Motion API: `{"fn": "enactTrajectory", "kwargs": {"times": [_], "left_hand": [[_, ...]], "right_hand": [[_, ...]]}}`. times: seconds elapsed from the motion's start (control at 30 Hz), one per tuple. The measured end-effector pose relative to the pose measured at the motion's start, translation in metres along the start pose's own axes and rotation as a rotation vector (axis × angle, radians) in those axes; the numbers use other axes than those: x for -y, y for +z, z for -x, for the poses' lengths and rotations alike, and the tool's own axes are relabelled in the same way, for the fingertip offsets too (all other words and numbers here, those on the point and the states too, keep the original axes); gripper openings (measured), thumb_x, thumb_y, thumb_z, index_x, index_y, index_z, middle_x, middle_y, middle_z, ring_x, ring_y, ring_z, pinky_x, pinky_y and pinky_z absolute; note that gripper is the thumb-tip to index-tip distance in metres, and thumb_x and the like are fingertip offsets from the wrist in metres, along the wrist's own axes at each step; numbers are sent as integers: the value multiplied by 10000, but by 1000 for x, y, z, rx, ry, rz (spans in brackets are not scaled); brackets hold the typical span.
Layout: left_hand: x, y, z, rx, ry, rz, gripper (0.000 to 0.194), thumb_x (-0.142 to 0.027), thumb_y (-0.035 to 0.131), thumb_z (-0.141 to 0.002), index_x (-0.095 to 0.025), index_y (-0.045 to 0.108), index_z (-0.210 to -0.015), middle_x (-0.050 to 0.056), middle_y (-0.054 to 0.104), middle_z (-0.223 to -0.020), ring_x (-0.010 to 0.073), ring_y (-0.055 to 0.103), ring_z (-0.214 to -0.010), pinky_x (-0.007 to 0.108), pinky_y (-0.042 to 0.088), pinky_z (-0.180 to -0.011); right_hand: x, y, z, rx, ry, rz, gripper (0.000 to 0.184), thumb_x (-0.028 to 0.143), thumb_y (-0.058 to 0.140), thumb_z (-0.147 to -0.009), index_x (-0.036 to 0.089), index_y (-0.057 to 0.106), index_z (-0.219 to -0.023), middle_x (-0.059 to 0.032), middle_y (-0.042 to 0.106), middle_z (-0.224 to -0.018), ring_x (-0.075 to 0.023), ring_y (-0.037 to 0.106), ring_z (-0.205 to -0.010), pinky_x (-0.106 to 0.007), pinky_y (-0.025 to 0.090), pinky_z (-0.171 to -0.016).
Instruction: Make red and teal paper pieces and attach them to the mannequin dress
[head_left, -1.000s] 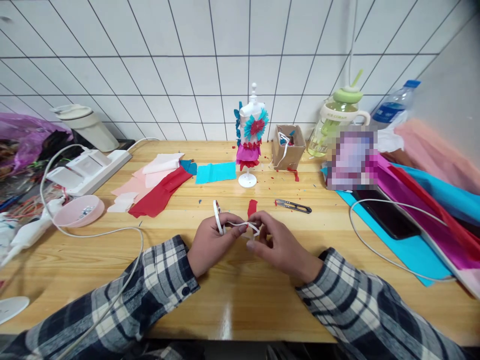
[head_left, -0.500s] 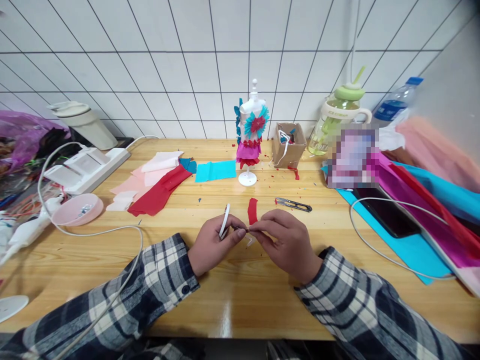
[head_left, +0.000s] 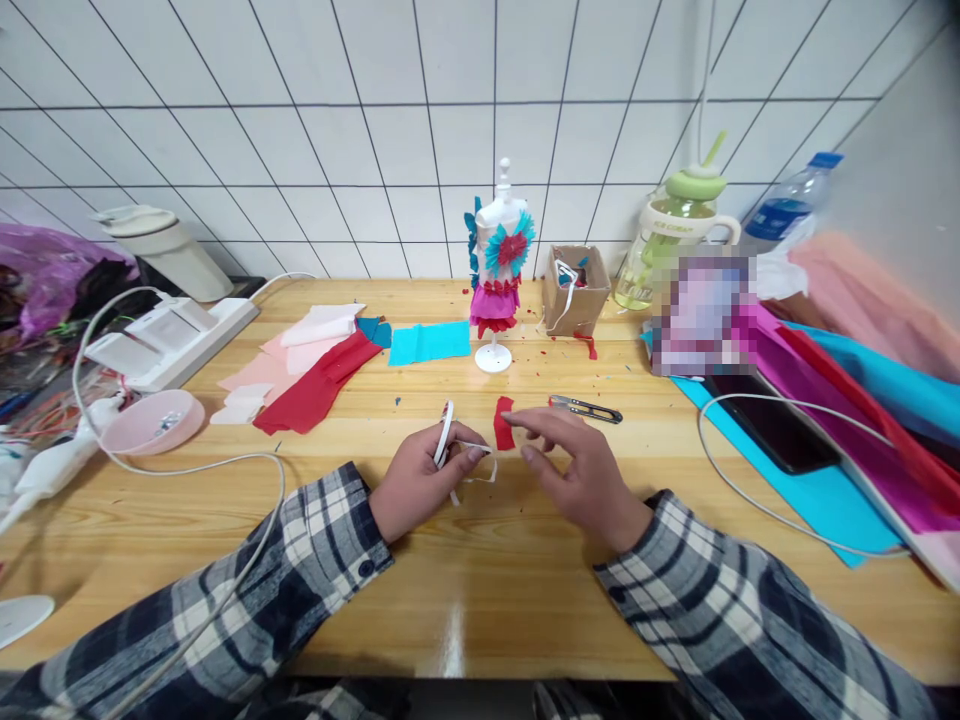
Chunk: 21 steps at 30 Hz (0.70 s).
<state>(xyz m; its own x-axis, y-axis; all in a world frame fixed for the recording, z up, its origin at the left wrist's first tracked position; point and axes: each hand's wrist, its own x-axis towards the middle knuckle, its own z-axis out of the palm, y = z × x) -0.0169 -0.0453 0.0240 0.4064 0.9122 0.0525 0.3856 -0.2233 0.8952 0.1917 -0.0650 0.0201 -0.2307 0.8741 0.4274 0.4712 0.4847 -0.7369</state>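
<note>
My left hand (head_left: 417,478) is closed on a small white roll of tape (head_left: 445,434), with a loose white strip (head_left: 480,462) hanging from it over the table. My right hand (head_left: 581,468) is open, fingers stretched out towards a small red paper piece (head_left: 503,422) lying on the wood. Thread snips (head_left: 586,408) lie just beyond the right hand. A miniature dress form (head_left: 496,268) with pink, red and teal paper frills stands at the back centre.
Red, pink and teal paper sheets (head_left: 322,365) lie at the left; a pink bowl (head_left: 145,422) and white cable (head_left: 225,465) are nearer. A small cardboard box (head_left: 575,289), green-lidded jug (head_left: 671,240), phone (head_left: 772,420) and coloured sheets fill the right.
My right hand let go of the white strip and opened, moving right towards the red piece. The left hand keeps the tape roll, now tilted with the strip hanging loose.
</note>
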Motion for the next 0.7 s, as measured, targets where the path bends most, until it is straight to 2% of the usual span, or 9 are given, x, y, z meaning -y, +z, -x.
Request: {"fn": "enactTrajectory", "kwargs": {"times": [0.07, 0.2, 0.3, 0.37, 0.43, 0.5, 0.6, 0.7], "left_hand": [[-1, 0, 0, 47, -11, 64, 256, -391, 568, -849, -145, 639, -873, 46, 677, -816, 163, 610, -762, 261, 474, -688], [-4, 2, 1, 111, -64, 195, 254, -407, 561, -851, -153, 565, -843, 21, 660, -738, 123, 569, -631, 226, 431, -577], [-4, 5, 3, 225, -110, 312, 291, -445, 548, -849, -167, 493, -918, 17, 653, -714, 116, 555, -577, 215, 402, -525], [-3, 8, 4, 264, -115, 275, 368, -446, 627, -789, -180, 456, -977, -54, 560, -587, 100, 495, -499, 197, 351, -478], [-1, 10, 4, 248, -101, 140, 421, -414, 683, -741, -187, 457, -1014, -105, 446, -523, 88, 427, -455, 190, 310, -455], [1, 9, 3, 214, -59, 6, 357, -394, 629, -791, -183, 494, -1045, -77, 491, -579, 105, 469, -511, 207, 362, -500], [1, 4, 1, 188, 43, -117, 307, -386, 479, -890, -188, 547, -1115, 23, 647, -851, 176, 603, -805, 274, 463, -729], [1, -5, -3, 314, 104, -204, 323, -386, 406, -927, -211, 585, -1131, 43, 674, -1008, 190, 619, -924, 285, 458, -824]], "right_hand": [[5, 4, 2, 25, -15, 18, 288, 259, 601, -837, 244, 647, -1121, -38, 703, -981, -179, 609, -866, -340, 480, -800], [7, 9, 4, 52, 21, 100, 128, 277, 618, -843, 241, 710, -924, -19, 708, -786, -160, 601, -719, -302, 448, -684], [5, 11, 4, 68, 38, 110, 107, 237, 608, -845, 241, 707, -882, -10, 697, -758, -150, 592, -690, -289, 441, -668], [6, 11, 4, 57, 39, 80, 119, 209, 598, -842, 236, 692, -911, -10, 697, -792, -147, 594, -704, -286, 450, -677], [9, 11, 5, 50, 36, 39, 162, 183, 586, -837, 236, 667, -968, -10, 698, -835, -149, 602, -735, -284, 462, -685], [11, 9, 5, 51, 18, 16, 222, 160, 566, -834, 238, 637, -1029, -14, 693, -871, -156, 605, -766, -290, 471, -700], [10, 4, 4, 16, -34, 51, 242, 130, 522, -842, 228, 613, -1043, -26, 678, -890, -168, 592, -795, -311, 465, -731], [5, -2, 0, -4, -86, 117, 211, 112, 492, -853, 211, 611, -996, -34, 670, -879, -178, 581, -802, -333, 445, -760]]}}
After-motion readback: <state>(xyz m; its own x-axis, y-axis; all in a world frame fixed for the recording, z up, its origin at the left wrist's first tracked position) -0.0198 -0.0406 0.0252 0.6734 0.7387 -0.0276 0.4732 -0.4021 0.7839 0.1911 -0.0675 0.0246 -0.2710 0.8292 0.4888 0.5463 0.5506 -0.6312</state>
